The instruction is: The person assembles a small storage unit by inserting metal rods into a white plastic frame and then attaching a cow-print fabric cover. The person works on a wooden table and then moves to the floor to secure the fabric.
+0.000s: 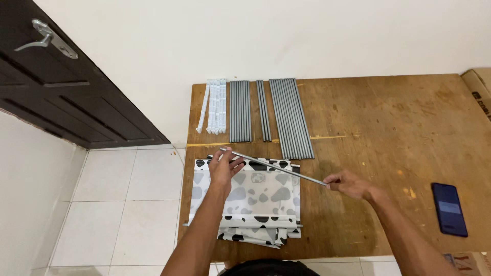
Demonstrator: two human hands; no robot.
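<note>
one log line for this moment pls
left hand: holds rod end, over cow-print fabric | right hand: holds other end | table: grey rods, phone

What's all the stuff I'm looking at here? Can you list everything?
Table: one, brown wood, right of centre.
Grey rods: several bundles, table's far edge.
White pieces: a small bundle, left of the rods.
Patterned fabric: one folded stack, black-and-white blotches, table's near left.
Phone: one, dark blue, near right.
Door: one, dark brown, upper left.
Single rod: one, grey, held over the fabric.
Left hand: grips one rod end.
Right hand: grips the other.
</note>
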